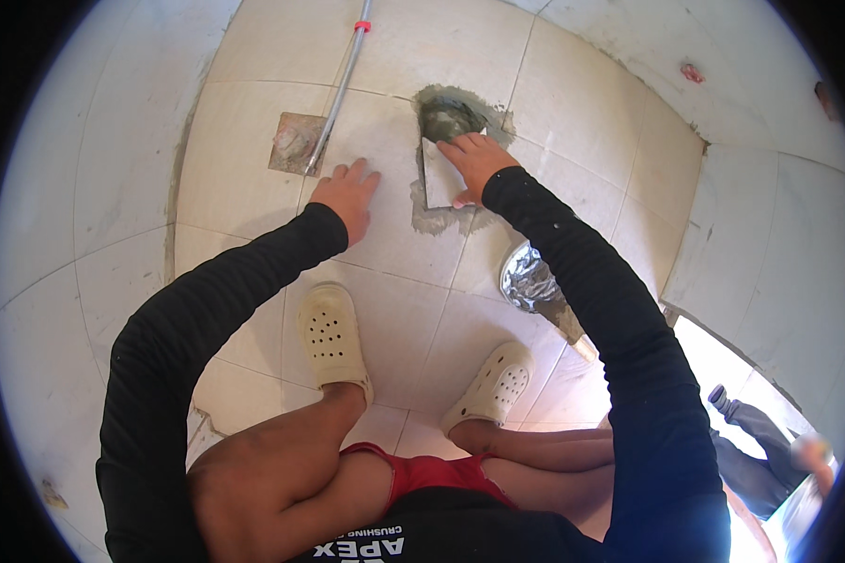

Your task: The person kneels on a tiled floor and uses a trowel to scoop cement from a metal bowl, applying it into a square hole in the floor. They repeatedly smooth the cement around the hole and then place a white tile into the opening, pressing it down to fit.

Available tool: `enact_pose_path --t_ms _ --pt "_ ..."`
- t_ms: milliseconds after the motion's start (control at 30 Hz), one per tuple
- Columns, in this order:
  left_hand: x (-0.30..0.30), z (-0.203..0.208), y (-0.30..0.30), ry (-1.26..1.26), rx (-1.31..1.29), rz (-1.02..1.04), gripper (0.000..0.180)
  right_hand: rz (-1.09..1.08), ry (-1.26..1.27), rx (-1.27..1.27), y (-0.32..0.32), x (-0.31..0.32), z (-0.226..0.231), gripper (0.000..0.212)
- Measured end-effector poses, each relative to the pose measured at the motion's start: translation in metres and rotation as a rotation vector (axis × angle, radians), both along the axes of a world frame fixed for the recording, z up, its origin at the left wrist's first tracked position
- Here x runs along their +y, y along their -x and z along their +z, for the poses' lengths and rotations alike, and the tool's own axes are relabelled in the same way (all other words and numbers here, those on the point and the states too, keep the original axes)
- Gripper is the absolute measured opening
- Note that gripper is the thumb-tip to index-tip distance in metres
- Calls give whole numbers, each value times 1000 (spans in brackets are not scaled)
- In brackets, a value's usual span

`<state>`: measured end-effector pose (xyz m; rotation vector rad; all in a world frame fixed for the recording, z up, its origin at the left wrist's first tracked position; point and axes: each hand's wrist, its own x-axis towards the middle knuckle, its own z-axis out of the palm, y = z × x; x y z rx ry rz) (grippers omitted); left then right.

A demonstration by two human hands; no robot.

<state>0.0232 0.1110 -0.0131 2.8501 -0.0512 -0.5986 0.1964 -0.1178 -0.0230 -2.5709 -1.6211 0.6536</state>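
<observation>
In the head view, my right hand [483,167] is on a cut piece of pale tile [440,180], fingers near its upper edge and thumb near its lower corner. The piece lies in a cement-edged opening in the tiled floor. Directly beyond it shows a dark, wet-looking hollow [449,114], with smeared grey cement [432,220] around the opening. My left hand [349,199] rests on or just over the floor tiles, fingers apart and holding nothing.
A metal pole [347,80] with a red collar crosses a square floor cutout [293,143]. Beside my right forearm sits a round, silvery-lined container [528,279], a mortar-coated tool [565,324] next to it. Pale walls flank the floor. Another person [770,460] is at lower right.
</observation>
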Motion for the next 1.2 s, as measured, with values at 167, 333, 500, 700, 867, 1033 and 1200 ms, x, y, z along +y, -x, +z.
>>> enact_pose_path --t_ms 167,333,500,700,867,1033,1200 --pt "-21 -3 -12 80 -162 -176 61 1 -15 -19 0 -1 -7 102" --pt "-34 -11 -25 9 -251 -309 62 19 -72 -63 0 -3 -10 100" --pt "-36 -17 -37 -105 -185 -381 62 10 -85 -63 1 -4 -12 101" --pt "-34 -21 -37 -146 -181 -413 60 0 -99 -58 -1 -4 -16 102" --pt "-35 -21 -37 -148 -164 -407 61 -11 -79 -49 0 -3 -16 101" --pt "-33 -20 -39 -147 -148 -421 61 -30 -66 -34 1 -3 -15 101" --pt "-32 -22 -32 -157 -183 -427 61 -14 -121 -40 0 -7 -18 103"
